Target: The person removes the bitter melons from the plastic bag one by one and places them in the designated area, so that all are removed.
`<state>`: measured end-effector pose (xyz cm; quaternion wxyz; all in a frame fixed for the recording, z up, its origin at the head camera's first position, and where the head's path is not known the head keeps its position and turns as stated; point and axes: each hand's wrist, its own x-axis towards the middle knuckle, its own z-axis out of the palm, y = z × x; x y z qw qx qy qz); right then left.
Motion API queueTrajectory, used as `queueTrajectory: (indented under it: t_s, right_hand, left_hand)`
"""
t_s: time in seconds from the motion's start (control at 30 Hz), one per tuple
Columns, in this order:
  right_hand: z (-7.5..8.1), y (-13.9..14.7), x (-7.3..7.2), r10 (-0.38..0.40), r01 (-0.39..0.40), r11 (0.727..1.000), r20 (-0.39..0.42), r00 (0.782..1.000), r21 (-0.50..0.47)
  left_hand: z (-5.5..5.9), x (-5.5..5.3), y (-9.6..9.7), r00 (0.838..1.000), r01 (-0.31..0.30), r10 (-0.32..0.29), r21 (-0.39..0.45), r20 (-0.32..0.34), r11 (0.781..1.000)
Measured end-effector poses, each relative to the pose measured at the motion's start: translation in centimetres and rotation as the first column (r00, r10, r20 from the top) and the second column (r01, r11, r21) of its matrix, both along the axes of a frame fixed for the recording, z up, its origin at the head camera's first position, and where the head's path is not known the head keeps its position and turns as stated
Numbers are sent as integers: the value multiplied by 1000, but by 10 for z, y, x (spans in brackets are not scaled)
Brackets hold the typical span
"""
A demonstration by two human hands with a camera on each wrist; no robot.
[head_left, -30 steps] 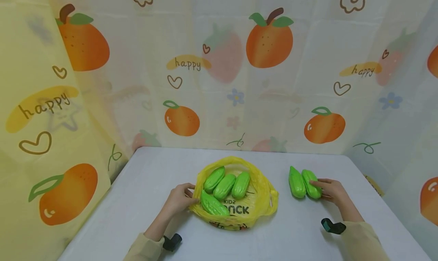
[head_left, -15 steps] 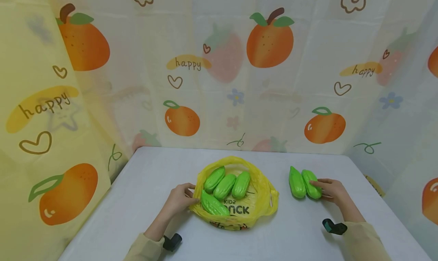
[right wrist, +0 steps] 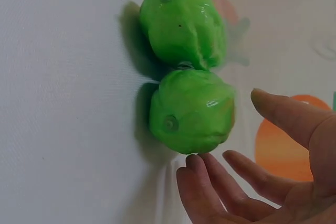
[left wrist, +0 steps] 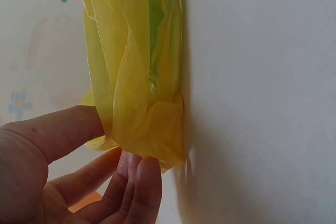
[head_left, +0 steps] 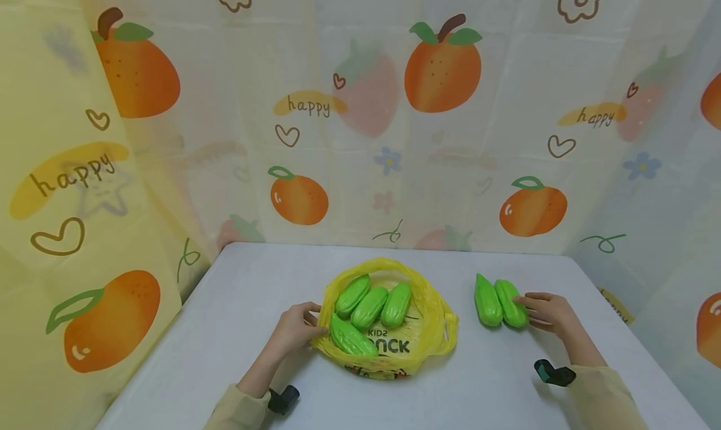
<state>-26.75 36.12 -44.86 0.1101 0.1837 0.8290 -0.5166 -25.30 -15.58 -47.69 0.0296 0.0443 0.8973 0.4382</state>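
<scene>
A yellow plastic bag (head_left: 419,345) lies with its mouth open mid-table, and several glossy green gourds (head_left: 370,308) are inside. My left hand (head_left: 297,325) pinches the bag's left edge; in the left wrist view the thumb and fingers (left wrist: 144,190) meet at the gathered yellow film (left wrist: 131,87). Two more green gourds lie side by side on the right, a pointed one (head_left: 487,302) and a blunter one (head_left: 511,303). Beside the blunter gourd is my right hand (head_left: 547,314), fingers spread. The right wrist view has its thumb apart from that gourd (right wrist: 191,113) and the fingertips close to its side.
The white table (head_left: 479,380) reaches back to a fruit-printed curtain (head_left: 360,136), with more curtain at both sides. A black wrist device (head_left: 283,399) sits at the left cuff and another (head_left: 554,373) at the right.
My right hand has eased slightly to the right, and its fingers reach less far over the blunter gourd. The left hand, the bag and the gourds look unmoved.
</scene>
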Motion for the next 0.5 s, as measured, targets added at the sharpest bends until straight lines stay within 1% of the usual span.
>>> queueTrajectory:
  t_s: [0.2, 0.37, 0.5]
  right_hand:
    - [12, 4, 8, 5, -5, 1000, -10, 1000, 6]
    - [20, 4, 14, 20, -19, 998, -21, 1000, 67]
    - [27, 1, 18, 55, -48, 993, -61, 997, 112]
  left_hand:
    - [-1, 0, 0, 1000, -2, 2, 1, 4, 1000]
    - [-2, 0, 0, 1000, -3, 4, -3, 8, 1000]
    - [-1, 0, 1, 1000, -4, 4, -1, 7, 1000]
